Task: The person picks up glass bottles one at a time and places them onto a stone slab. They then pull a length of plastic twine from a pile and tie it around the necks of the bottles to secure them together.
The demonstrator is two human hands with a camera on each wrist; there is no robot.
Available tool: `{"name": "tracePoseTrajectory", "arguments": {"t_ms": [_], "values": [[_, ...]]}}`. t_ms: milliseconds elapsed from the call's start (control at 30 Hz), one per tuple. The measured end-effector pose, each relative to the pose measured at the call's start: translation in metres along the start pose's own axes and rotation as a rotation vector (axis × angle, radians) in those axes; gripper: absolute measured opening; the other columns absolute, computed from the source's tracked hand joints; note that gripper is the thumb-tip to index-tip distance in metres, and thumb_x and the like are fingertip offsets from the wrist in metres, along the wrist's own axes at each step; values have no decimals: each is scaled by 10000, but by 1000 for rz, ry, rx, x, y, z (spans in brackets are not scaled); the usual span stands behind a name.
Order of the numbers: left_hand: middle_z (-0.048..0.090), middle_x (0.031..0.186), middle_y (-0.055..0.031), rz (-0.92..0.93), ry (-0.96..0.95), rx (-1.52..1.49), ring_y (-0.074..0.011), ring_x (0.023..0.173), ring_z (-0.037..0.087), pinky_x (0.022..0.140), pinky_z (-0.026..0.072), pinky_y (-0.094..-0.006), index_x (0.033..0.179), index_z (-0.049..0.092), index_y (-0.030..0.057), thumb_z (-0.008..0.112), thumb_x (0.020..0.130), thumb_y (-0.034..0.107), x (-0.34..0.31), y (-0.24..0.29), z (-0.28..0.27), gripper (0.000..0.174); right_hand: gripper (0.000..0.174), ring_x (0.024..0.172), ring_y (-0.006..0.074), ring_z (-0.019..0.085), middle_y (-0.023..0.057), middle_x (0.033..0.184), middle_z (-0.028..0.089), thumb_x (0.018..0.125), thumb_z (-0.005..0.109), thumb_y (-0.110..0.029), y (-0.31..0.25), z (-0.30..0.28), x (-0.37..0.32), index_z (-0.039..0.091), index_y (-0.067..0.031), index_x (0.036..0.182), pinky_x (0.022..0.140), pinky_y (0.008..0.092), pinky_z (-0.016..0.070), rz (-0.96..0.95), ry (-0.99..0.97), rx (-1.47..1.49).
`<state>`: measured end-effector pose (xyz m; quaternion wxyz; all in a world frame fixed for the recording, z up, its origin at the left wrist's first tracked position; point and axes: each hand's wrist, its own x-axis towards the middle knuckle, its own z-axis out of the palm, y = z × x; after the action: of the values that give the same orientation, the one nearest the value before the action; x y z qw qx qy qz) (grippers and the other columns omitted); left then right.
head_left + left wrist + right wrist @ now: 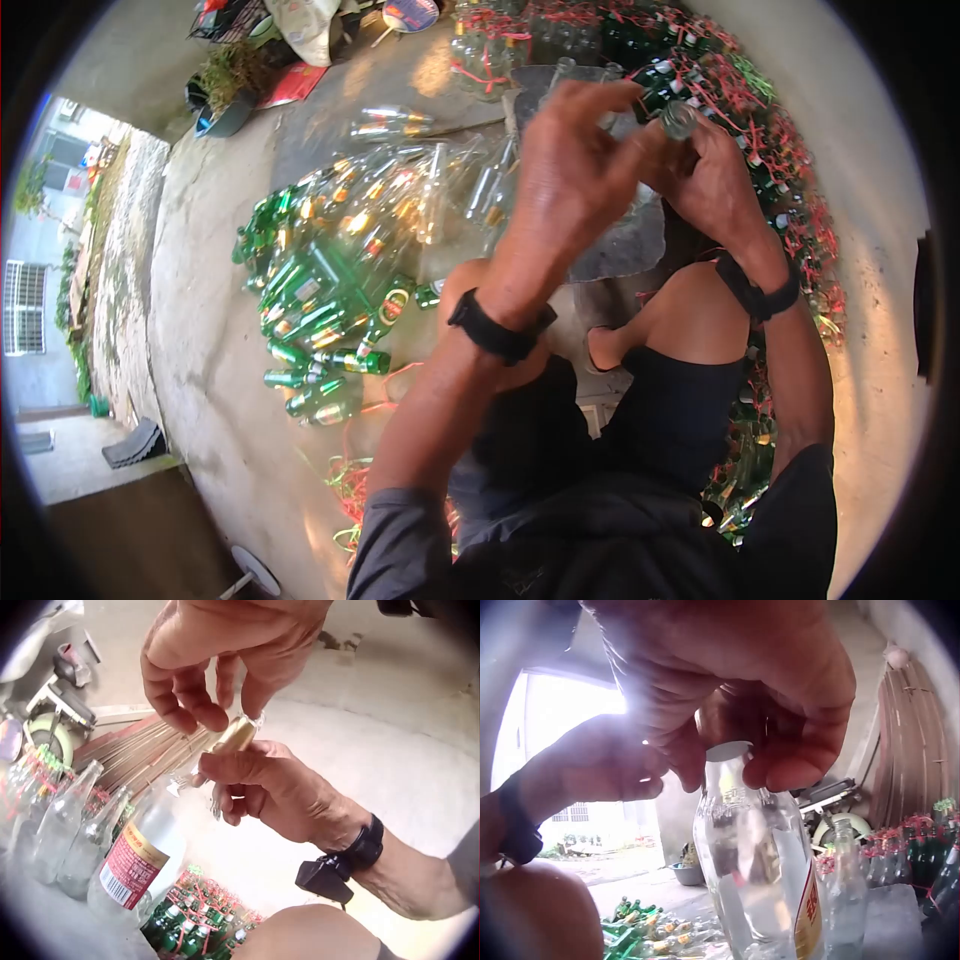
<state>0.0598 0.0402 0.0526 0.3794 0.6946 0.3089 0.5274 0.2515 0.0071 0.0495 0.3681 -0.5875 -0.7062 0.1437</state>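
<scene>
A clear glass bottle (742,825) with a red and gold label is gripped by its neck in my right hand (712,180). The left wrist view shows the bottle's printed label (129,866) and gold neck wrap (238,735). In that view my right hand (281,787) holds the neck from below. Over the bottle's mouth hovers my left hand (232,652), one digit right at the rim and the others loosely bent in the air. Motion blurs my left hand (580,165) in the head view. The bottle's body is mostly hidden there behind my hands.
A dark board (625,250) lies before my knees, with clear bottles (64,825) standing close by. Green bottles (310,290) and clear bottles (375,200) lie heaped on the floor to the left. Bundled bottles with red ties (790,190) line the right wall.
</scene>
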Motion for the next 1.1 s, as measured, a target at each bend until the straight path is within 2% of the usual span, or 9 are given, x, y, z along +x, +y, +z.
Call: {"name": "tracePoseTrajectory", "arguments": {"t_ms": [33, 67, 167, 333, 500, 600, 633, 700, 1100], "values": [[721, 1002, -120, -29, 59, -36, -140, 707, 658, 623, 536, -294, 1182, 701, -40, 749, 895, 172, 4, -4, -5, 360, 367, 727, 204, 631, 71, 862, 657, 776, 816, -200, 4, -5, 4, 647, -15, 1044, 703, 339, 517, 113, -49, 0], [722, 971, -110, -89, 86, -124, -134, 688, 647, 620, 529, -285, 1171, 706, -39, 740, 906, 170, 9, -11, -10, 340, 398, 745, 232, 644, 92, 846, 669, 775, 815, -301, 9, -10, 9, 666, -13, 1006, 708, 356, 521, 50, 11, -122], [721, 940, -86, -267, 172, -317, -125, 648, 626, 618, 511, -265, 1140, 717, -37, 717, 932, 160, 17, -10, -19, 287, 395, 778, 255, 665, 112, 859, 688, 783, 804, -331, 49, -16, 25, 684, -14, 987, 741, 387, 530, 58, 57, -213], [725, 944, -92, -280, 226, -497, -133, 646, 606, 640, 521, -290, 1115, 726, -16, 716, 930, 173, 33, -8, -20, 265, 478, 814, 283, 696, 159, 898, 722, 753, 806, -395, 98, -12, 50, 694, 19, 965, 758, 390, 534, 174, 106, -262], [728, 959, -88, -336, 250, -547, -133, 672, 606, 676, 534, -291, 1133, 719, -7, 714, 933, 185, 42, -26, -18, 277, 467, 777, 261, 694, 144, 861, 720, 752, 817, -400, 133, 8, 65, 698, 5, 951, 728, 388, 533, 262, 147, -252], [728, 968, -98, -385, 276, -533, -125, 671, 607, 675, 542, -288, 1131, 713, -17, 720, 930, 189, 40, -45, -20, 288, 410, 783, 190, 665, 88, 860, 706, 809, 805, -365, 157, 21, 71, 696, -1, 964, 739, 355, 520, 208, 169, -162], [727, 977, -104, -414, 290, -507, -120, 668, 607, 670, 546, -287, 1133, 709, -26, 718, 930, 187, 38, -52, -22, 294, 410, 783, 190, 665, 88, 860, 706, 809, 805, -365, 165, 26, 73, 696, -1, 964, 739, 355, 520, 213, 164, -160], [726, 985, -111, -452, 307, -478, -115, 666, 607, 666, 550, -285, 1134, 705, -35, 716, 931, 185, 34, -58, -24, 300, 414, 786, 269, 700, 137, 861, 723, 769, 812, -375, 175, 36, 75, 712, -12, 942, 738, 387, 538, 246, 202, -173], [726, 978, -97, -553, 312, -505, -99, 654, 597, 658, 548, -281, 1142, 704, -30, 727, 917, 149, 36, -57, -22, 288, 428, 777, 281, 705, 149, 841, 725, 758, 821, -375, 178, 60, 83, 719, 2, 931, 726, 385, 539, 342, 173, -223]]}}
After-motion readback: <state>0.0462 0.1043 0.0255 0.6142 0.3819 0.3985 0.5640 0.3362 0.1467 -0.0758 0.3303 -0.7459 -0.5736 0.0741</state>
